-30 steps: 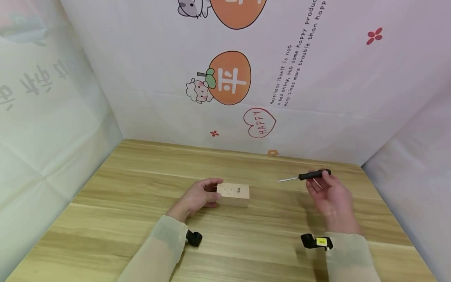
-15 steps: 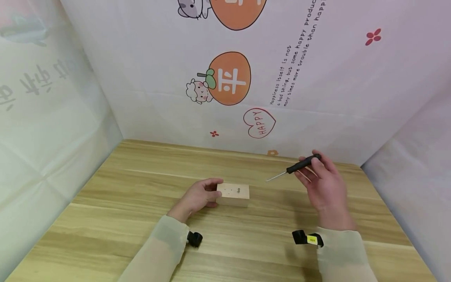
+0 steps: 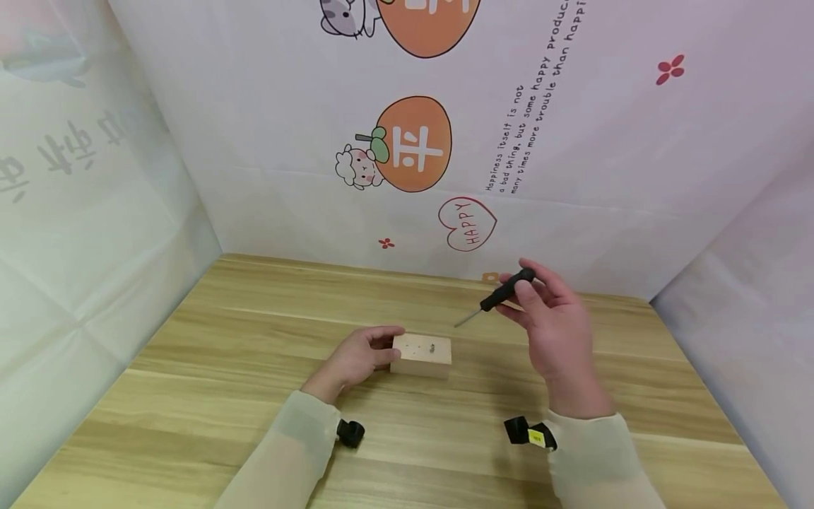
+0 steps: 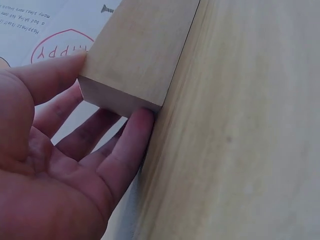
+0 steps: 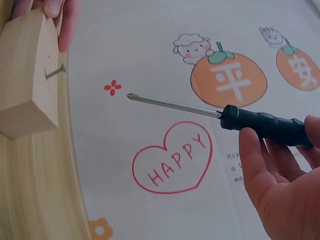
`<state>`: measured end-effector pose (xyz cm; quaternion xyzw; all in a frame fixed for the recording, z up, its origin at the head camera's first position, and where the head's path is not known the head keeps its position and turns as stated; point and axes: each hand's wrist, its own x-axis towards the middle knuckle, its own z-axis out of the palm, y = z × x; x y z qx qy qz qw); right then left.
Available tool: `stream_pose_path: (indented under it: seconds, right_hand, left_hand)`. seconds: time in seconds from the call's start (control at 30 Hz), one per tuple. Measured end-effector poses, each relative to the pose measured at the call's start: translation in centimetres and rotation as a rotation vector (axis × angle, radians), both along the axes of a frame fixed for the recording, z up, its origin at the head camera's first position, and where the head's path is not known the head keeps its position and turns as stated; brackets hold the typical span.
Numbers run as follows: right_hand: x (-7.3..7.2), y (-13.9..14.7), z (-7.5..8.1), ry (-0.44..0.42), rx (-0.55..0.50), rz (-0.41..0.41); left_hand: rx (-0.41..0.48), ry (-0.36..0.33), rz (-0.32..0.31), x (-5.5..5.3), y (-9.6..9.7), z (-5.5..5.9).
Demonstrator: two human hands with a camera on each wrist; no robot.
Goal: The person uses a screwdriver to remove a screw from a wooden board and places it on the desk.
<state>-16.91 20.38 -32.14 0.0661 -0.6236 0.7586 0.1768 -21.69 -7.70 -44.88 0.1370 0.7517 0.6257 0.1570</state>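
Note:
A pale wooden block (image 3: 421, 367) lies on the table, its top marked with a few small holes. One screw (image 5: 56, 71) stands up out of that top face, its head and part of the thread showing. My left hand (image 3: 356, 359) grips the block's left end between thumb and fingers, seen close in the left wrist view around the block's end (image 4: 112, 97). Held by its black handle, a Phillips screwdriver (image 3: 506, 290) is in my right hand (image 3: 559, 339). Its cross-shaped tip (image 5: 131, 96) points down and left, in the air above and to the right of the block.
The wood-grain table (image 3: 254, 438) runs back to a white printed curtain (image 3: 286, 177) with orange cartoon fruit and lettering. White sheets also close off the left and right sides. A black wrist camera (image 3: 350, 433) sits on the left sleeve.
My right hand has carried the screwdriver leftward and up, toward the block, and its shaft now tilts more steeply down. The left hand and block stay in place.

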Motion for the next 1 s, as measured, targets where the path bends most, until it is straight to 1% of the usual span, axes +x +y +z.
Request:
stream_pose_path:
  seconds: [0.07,0.17,0.4,0.47,0.7,0.9,1.0]
  right_hand:
    - [0.0,-0.5,-0.1,0.008,0.041,0.014]
    - [-0.1,-1.1,-0.3,0.0,0.104,0.036]
    - [-0.5,-2.3,-1.2,-0.027,0.287,0.063]
    - [-0.6,-2.6,-1.4,-0.034,0.307,0.064]
    - [-0.6,-3.5,-1.4,-0.052,0.305,0.081]
    - [-0.7,-3.8,-1.4,-0.082,0.35,0.073]
    - [-0.7,-3.8,-1.4,-0.08,0.385,0.071]
  left_hand:
    - [0.025,-0.031,-0.008,0.0,0.0,0.0]
    - [0.048,-0.056,-0.014,0.0,0.2,-0.1]
    - [0.073,-0.085,0.0,-0.3,0.3,-0.5]
    - [0.076,-0.089,0.007,-0.4,0.3,-0.5]
    - [0.078,-0.099,0.026,-0.3,0.3,-0.2]
    - [0.068,-0.1,0.032,-0.3,0.3,-0.2]
    - [0.064,-0.099,0.034,-0.2,0.3,-0.2]
